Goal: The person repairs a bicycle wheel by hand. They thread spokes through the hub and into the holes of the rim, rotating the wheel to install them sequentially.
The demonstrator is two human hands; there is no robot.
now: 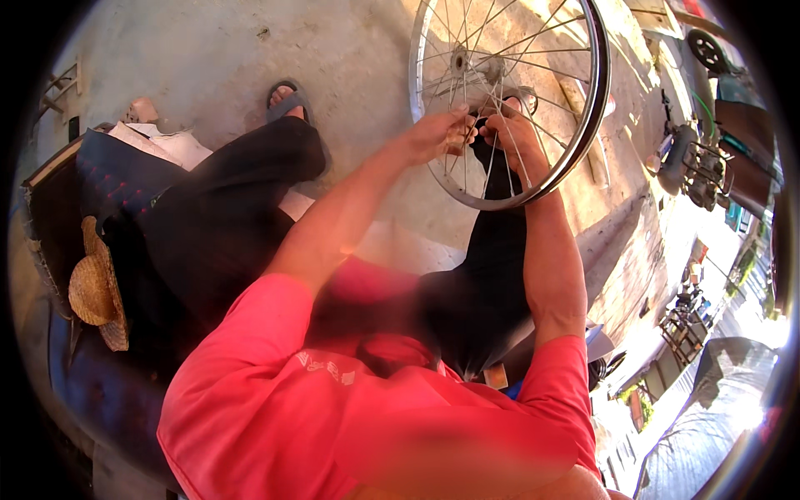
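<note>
A bicycle wheel [593, 83] with a silver rim, many thin spokes and a metal hub [494, 68] is held over my dark-trousered legs. My left hand [439, 135] is among the spokes below the hub, fingers curled and pinched on something I cannot make out. Beside it my right hand [512, 137] reaches in from the lower right with bent fingers closed on a spoke. The fingertips of both hands are close together, and small details between them are too fine to tell.
My sandalled foot [287, 104] rests on concrete [208, 58]. A straw hat [96, 287] and pale folded cloth [167, 143] sit on dark seating at left. A small wheeled machine [696, 171] and sunlit clutter line the right; a wooden piece [596, 158] lies behind the wheel.
</note>
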